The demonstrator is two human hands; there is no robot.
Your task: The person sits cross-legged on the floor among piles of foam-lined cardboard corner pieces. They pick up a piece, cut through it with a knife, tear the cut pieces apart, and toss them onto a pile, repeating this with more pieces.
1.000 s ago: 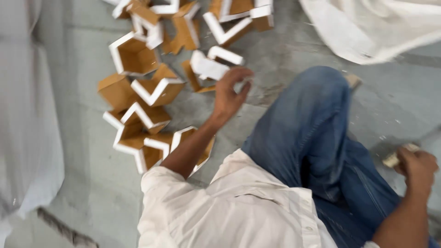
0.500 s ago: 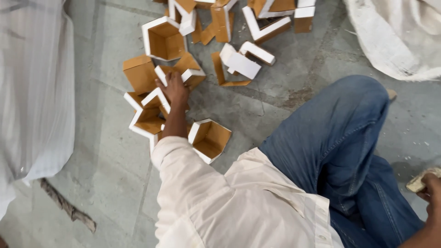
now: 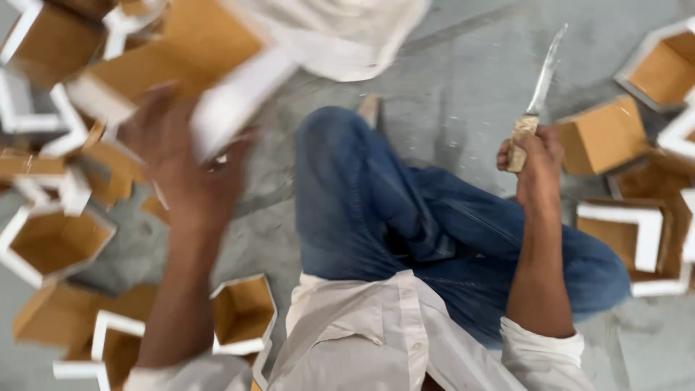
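My left hand [image 3: 181, 170] is raised and blurred, gripping a brown cardboard box piece with white edges [image 3: 184, 69]. My right hand [image 3: 536, 159] holds a knife [image 3: 539, 87] by its pale wrapped handle, the long blade pointing up and away. I sit on a grey floor with my legs in blue jeans [image 3: 405, 217] folded between the hands.
Several open hexagonal cardboard boxes with white rims lie on the left [image 3: 51, 242] and near my left elbow [image 3: 242, 315]. More brown boxes sit at the right [image 3: 604, 134]. A white sack [image 3: 340, 32] lies at the top. The grey concrete floor [image 3: 463, 87] shows between them.
My left hand has lifted a cardboard piece from the pile on the left. The right hand with the knife has come up into view, and the view has swung right.
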